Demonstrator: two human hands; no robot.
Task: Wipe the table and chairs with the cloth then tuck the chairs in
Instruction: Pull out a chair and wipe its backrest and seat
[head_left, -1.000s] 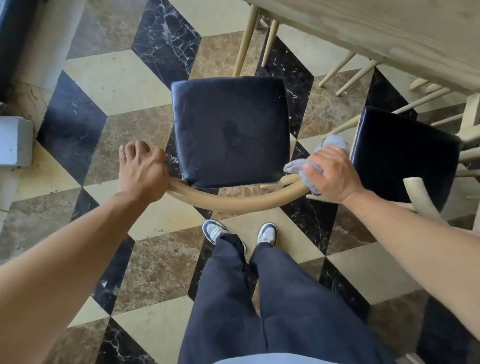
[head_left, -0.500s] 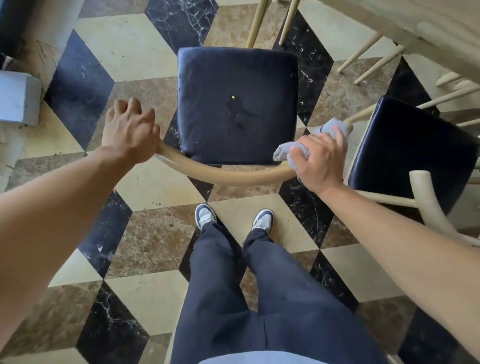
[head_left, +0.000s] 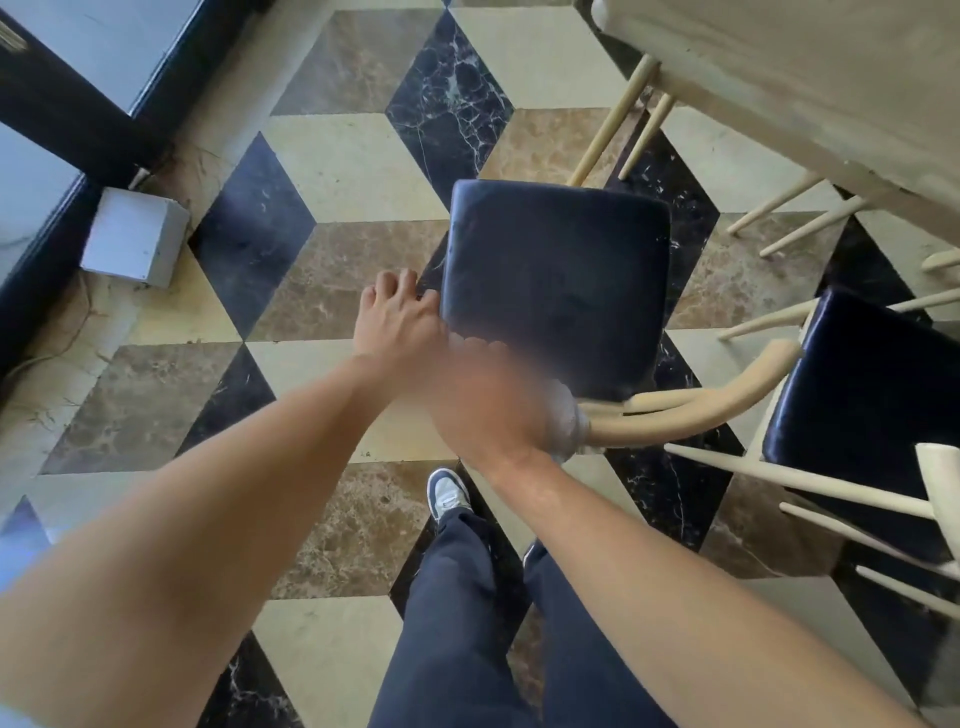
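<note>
Seemingly bunched under the blurred right hand (head_left: 488, 410), the cloth (head_left: 569, 426) meets the chair (head_left: 556, 286) rail; left hand (head_left: 400, 322) loosely curled.

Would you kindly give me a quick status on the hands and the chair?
Left hand at seat edge, grip unclear. Right hand blurred, holding cloth on backrest. Chair not tucked; second chair close alongside.

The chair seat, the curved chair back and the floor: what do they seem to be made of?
The chair seat looks like dark leather or vinyl: smooth, faintly glossy, with rounded padded edges. The curved chair back seems to be pale wood with a matt finish, bent into an arc. The floor looks like polished marble tiles in black, brown and cream, with white veining.
</note>
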